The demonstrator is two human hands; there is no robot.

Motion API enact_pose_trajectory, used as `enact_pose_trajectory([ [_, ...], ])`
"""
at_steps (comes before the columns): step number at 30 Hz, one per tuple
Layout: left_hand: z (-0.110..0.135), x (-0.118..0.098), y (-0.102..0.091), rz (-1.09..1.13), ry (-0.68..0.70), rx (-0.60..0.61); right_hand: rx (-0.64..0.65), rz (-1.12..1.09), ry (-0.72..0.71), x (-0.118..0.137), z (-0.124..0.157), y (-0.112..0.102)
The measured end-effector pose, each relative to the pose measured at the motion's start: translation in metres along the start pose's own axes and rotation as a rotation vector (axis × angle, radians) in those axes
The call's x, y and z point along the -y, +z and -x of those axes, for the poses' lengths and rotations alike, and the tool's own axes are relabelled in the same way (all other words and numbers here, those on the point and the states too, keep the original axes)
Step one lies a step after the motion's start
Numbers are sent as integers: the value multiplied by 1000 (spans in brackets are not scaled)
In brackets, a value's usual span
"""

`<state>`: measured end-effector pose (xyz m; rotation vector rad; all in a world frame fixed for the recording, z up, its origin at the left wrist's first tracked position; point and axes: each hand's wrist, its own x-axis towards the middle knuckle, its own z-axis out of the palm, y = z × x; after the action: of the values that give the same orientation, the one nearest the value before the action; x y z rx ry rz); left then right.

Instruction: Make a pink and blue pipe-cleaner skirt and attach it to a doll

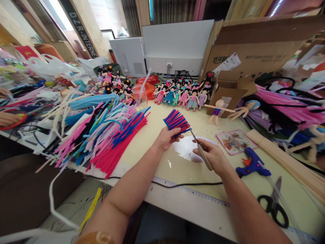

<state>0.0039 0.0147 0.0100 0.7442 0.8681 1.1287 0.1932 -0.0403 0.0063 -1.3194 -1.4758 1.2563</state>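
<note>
My left hand [168, 137] is closed around the lower end of a fan of blue and pink pipe cleaners [176, 121] laid side by side. In my right hand [212, 154] is a slim metal tool with a beige-grey handle [203, 156]; it is seen edge-on, so its exact kind is unclear. The tool's thin tip reaches the right edge of the fan. Both hands are above the table, over a bright white patch [189, 149]. A doll figure [217, 110] with a blue and pink striped body leans beyond my right hand.
Loose pipe cleaners [101, 127] pile at left. Finished dolls [181, 95] stand before a monitor [177, 44]. At right are a cardboard box [254, 47], a blue glue gun [251, 164] and black-handled scissors [274, 205]. A cable [177, 184] crosses the front; another person's hand [8, 119] is far left.
</note>
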Motion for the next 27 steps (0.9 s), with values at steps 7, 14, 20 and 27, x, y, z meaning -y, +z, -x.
enact_pose_trajectory([
  [7,0,0,-1,4,4,4,-18,15,-1,-1,0,0],
  [14,0,-1,-1,-2,-2,2,-8,21,6,-2,1,-1],
  [20,0,-2,-1,18,4,7,3,10,-1,-3,0,-1],
  [27,0,-1,-1,-15,-18,24,21,-46,24,-2,1,0],
])
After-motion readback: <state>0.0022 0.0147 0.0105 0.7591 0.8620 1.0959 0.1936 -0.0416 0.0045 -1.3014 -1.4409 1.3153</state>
